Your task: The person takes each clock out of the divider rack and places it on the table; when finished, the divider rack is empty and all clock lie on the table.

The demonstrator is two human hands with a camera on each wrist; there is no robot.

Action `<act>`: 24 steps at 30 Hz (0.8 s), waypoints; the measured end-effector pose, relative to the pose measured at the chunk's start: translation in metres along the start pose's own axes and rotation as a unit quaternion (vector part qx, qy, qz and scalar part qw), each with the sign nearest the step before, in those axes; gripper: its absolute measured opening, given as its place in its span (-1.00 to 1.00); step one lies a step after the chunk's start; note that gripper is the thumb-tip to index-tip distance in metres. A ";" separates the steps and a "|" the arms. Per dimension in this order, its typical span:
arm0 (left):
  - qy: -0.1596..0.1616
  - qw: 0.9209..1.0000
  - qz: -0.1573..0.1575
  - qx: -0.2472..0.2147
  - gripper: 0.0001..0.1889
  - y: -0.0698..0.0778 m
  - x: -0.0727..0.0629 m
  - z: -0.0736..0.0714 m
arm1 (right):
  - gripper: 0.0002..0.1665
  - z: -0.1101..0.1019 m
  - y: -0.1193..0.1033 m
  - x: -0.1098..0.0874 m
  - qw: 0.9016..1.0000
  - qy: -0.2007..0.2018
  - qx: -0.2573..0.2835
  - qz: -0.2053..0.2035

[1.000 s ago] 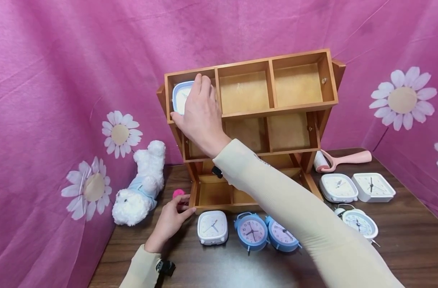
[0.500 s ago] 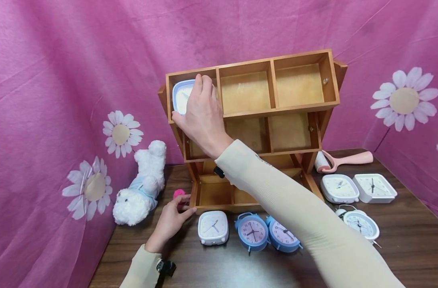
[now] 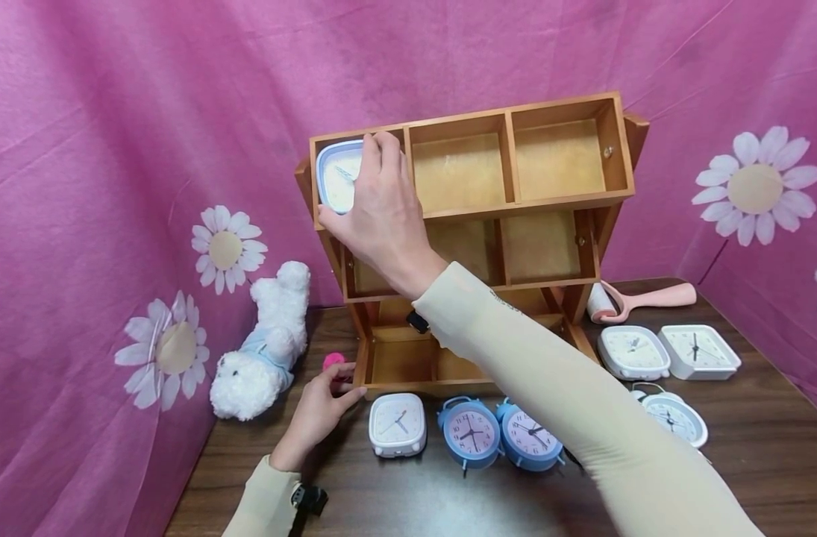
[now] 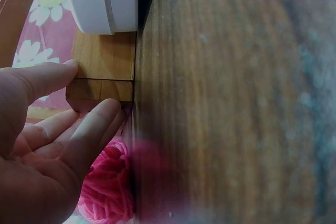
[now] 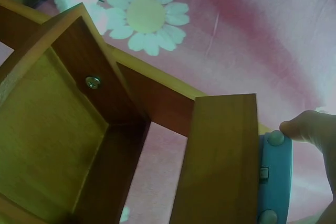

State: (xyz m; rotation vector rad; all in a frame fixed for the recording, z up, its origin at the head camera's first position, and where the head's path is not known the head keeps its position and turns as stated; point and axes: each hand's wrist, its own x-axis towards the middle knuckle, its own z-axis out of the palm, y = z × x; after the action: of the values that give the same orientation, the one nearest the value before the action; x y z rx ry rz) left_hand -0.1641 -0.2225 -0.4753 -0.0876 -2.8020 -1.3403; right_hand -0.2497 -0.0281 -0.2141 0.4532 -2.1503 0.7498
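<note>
A square white alarm clock with a blue rim (image 3: 339, 179) is at the mouth of the top-left compartment of the tiered wooden shelf (image 3: 462, 205). My right hand (image 3: 384, 209) holds it, thumb at its lower left and fingers over its right side, hiding part of its face. In the right wrist view, the clock's footed underside (image 5: 275, 177) stands out past the box front. My left hand (image 3: 319, 410) grips the lower left corner of the shelf; in the left wrist view the thumb (image 4: 52, 77) touches the front of the wood and the fingers its end.
A white square clock (image 3: 398, 425) and two blue round clocks (image 3: 471, 432) stand before the shelf. More white clocks (image 3: 633, 352) and a pink lint roller (image 3: 650, 297) are at right. A white plush toy (image 3: 260, 350) and pink yarn ball (image 3: 333, 361) are at left.
The clock in my right hand has shifted slightly up and left and looks larger, out toward the compartment's rim. My left hand has stayed on the shelf corner.
</note>
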 end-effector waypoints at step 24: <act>0.001 1.000 0.000 -0.003 -0.55 -0.001 -0.001 0.000 | 0.21 -0.068 0.023 -0.034 0.995 0.016 0.073 -0.060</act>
State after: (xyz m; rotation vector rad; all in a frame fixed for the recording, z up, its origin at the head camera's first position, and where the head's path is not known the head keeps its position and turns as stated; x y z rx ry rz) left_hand -0.1629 -0.2233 -0.4756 -0.0856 -2.7977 -1.3471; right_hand -0.2016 0.0356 -0.2144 0.6375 -2.0264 0.8441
